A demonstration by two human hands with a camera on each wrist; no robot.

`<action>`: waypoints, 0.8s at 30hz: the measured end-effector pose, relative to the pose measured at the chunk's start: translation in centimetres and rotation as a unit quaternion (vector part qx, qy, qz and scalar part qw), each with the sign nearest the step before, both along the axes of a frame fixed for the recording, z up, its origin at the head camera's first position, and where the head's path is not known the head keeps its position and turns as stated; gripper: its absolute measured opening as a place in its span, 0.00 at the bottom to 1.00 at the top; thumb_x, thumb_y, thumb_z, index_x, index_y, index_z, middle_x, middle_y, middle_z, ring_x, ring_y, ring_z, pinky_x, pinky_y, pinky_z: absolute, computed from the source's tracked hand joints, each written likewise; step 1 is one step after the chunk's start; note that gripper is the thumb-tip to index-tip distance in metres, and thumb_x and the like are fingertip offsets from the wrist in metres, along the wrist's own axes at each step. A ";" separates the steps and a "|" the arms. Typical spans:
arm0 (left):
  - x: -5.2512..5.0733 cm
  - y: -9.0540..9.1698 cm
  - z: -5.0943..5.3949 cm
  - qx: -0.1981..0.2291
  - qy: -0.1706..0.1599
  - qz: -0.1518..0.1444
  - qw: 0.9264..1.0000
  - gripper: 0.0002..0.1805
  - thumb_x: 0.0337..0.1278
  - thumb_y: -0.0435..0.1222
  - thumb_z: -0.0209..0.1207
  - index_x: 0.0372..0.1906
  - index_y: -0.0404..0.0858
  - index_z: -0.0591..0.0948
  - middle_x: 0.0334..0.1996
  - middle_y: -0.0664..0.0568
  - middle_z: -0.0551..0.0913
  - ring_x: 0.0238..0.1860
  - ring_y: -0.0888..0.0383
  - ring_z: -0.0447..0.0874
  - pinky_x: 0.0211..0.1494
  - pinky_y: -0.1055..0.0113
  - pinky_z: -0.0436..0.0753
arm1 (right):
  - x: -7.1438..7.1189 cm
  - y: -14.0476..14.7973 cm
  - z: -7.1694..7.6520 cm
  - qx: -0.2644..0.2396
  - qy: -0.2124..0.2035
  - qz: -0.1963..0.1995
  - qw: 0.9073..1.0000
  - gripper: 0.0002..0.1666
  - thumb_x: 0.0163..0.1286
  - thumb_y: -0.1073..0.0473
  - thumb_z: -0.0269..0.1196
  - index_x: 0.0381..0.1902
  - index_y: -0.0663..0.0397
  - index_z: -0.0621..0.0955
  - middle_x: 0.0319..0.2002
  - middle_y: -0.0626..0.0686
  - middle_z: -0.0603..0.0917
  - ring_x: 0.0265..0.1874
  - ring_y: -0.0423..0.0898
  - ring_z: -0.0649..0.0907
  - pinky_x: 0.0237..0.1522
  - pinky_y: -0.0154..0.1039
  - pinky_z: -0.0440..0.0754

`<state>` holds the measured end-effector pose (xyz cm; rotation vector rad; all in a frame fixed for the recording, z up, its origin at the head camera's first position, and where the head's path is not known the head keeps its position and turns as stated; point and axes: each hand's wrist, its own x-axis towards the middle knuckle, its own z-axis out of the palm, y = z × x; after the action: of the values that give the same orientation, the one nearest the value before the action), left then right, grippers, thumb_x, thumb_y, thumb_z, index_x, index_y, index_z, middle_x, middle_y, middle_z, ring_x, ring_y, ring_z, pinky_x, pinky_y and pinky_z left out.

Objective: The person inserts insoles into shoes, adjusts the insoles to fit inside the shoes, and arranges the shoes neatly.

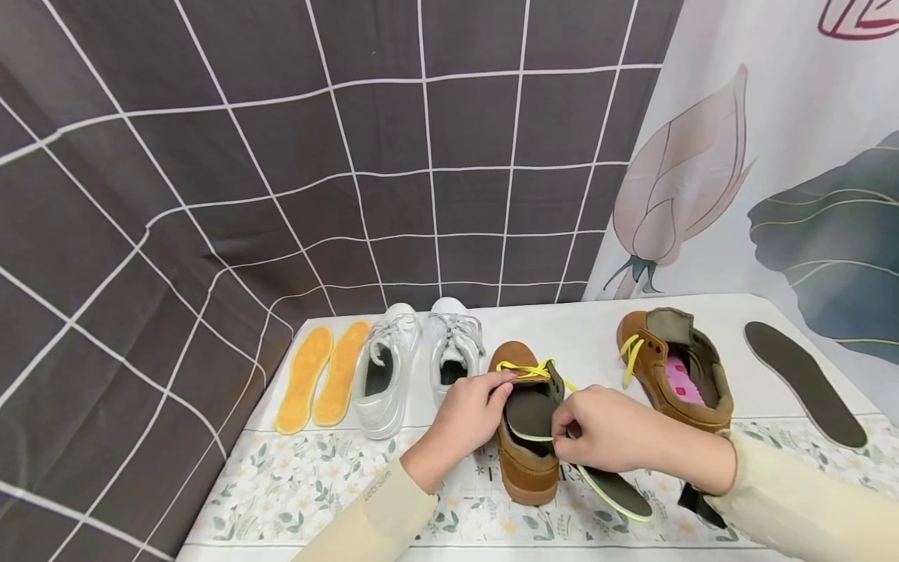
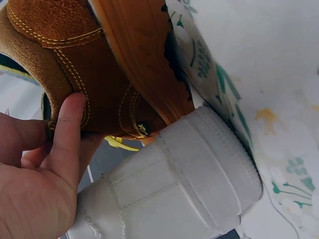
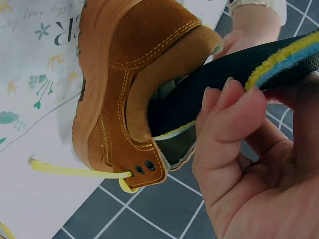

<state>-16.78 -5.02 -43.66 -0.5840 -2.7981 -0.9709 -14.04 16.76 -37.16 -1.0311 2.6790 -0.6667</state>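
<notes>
A brown suede shoe (image 1: 528, 474) with yellow laces stands at the middle of the table, its heel towards me. My left hand (image 1: 472, 417) grips the left side of its opening, with one finger on the outer suede in the left wrist view. My right hand (image 1: 597, 431) pinches a dark insole (image 1: 531, 414) that has a fuzzy yellow and blue edge in the right wrist view (image 3: 286, 59). One part of the insole lies inside the shoe. A dark insole end (image 1: 620, 495) sticks out below my right hand; its join is hidden by the hand.
White sneakers (image 1: 385, 375) stand left of the brown shoe, beside two orange insoles (image 1: 304, 380). To the right is another brown shoe (image 1: 677, 373) with a pink insole (image 1: 681, 380) inside. A dark insole (image 1: 805, 384) lies near the table's right edge. A tiled-pattern curtain (image 1: 379, 156) hangs behind.
</notes>
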 end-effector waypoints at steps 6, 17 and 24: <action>0.1 -0.2 0.0 0.004 0.004 -0.007 1.000 0.17 0.76 0.41 0.51 0.60 0.47 0.84 0.54 0.55 0.87 0.56 0.55 0.84 0.56 0.61 0.83 | -0.9 -1.4 -0.5 0.012 0.004 -0.027 1.000 0.17 0.57 0.60 0.65 0.13 0.33 0.77 0.12 0.32 0.70 0.13 0.32 0.68 0.19 0.30 0.68; 0.1 -0.4 0.1 0.015 -0.003 0.003 1.000 0.17 0.75 0.41 0.51 0.59 0.48 0.84 0.51 0.54 0.88 0.51 0.57 0.87 0.48 0.65 0.84 | -1.5 -3.9 -1.6 0.048 0.040 -0.098 0.993 0.21 0.54 0.58 0.64 0.06 0.38 0.73 0.06 0.33 0.66 0.11 0.36 0.68 0.15 0.32 0.66; 0.0 -0.3 0.0 0.009 -0.011 -0.001 1.000 0.17 0.75 0.40 0.52 0.60 0.49 0.84 0.52 0.54 0.87 0.47 0.59 0.87 0.46 0.66 0.83 | -2.3 -4.8 -2.5 0.060 0.042 -0.123 0.990 0.22 0.54 0.59 0.64 0.04 0.41 0.72 0.05 0.35 0.64 0.10 0.37 0.69 0.15 0.33 0.66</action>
<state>-16.73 -5.33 -43.62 -0.5767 -2.8051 -1.0076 -16.35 11.92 -39.65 -0.7223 2.9088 -0.5037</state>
